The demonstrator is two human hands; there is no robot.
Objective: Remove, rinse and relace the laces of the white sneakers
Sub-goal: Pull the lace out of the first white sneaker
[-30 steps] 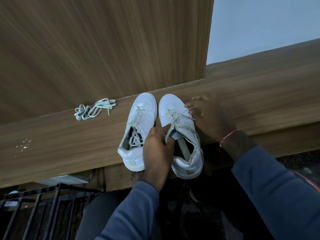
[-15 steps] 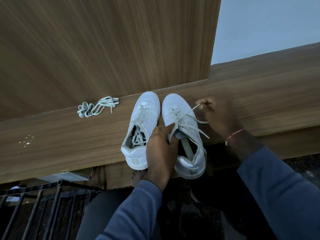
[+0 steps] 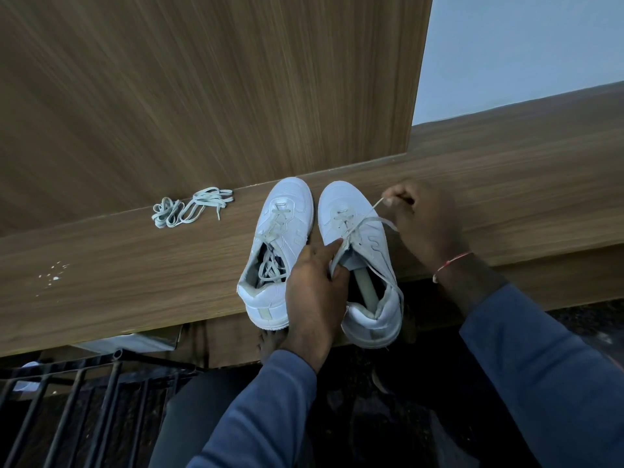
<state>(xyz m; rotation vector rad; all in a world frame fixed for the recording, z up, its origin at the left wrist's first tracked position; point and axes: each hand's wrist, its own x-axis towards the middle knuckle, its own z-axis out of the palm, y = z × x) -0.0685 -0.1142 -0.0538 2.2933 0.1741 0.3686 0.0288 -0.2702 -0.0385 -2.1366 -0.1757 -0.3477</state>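
Observation:
Two white sneakers stand side by side on a wooden ledge [image 3: 101,265], toes pointing away. The left sneaker [image 3: 290,217] has loose laces drooping into its opening. My left hand [image 3: 314,292] grips the inner edge of the right sneaker [image 3: 368,238], fingers curled into its opening by the tongue. My right hand [image 3: 422,224] is beside that shoe's toe and pinches the end of its lace [image 3: 368,214], drawn out taut to the right. A separate bundle of loose laces [image 3: 189,207] lies on the ledge to the left.
A wooden panel [image 3: 202,96] rises behind the ledge, with a pale wall [image 3: 523,45] at the upper right. Black metal bars [image 3: 67,400] are below at the left. Small white specks [image 3: 54,275] dot the ledge. The sneakers' heels overhang the ledge's front edge.
My right hand has pulled the lace end out to the right of the right sneaker's toe. My left hand has kept its hold on that shoe.

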